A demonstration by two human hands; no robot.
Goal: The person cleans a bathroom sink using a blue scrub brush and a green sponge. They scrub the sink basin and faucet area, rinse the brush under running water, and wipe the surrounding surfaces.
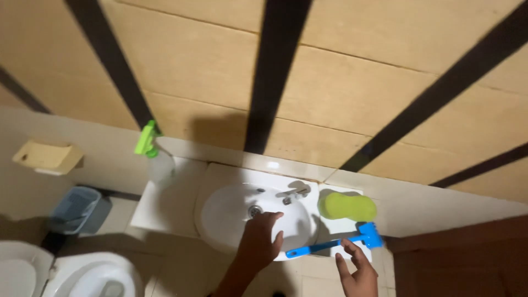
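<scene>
Lying across the right rim of the white sink (pixel 220 220), the blue brush (pixel 335 243) sits just under the right hand (pixel 358 269), fingers spread, not gripping. The left hand (pixel 258 242) hovers open over the basin. A yellow-green sponge (pixel 347 206) rests nearby.

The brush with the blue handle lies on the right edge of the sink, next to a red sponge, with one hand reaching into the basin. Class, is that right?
Not quite: the sponge is yellow-green, not red, as the head view shows. The rest holds: the blue brush lies on the right edge of the sink, and the left hand reaches into the basin.
</scene>
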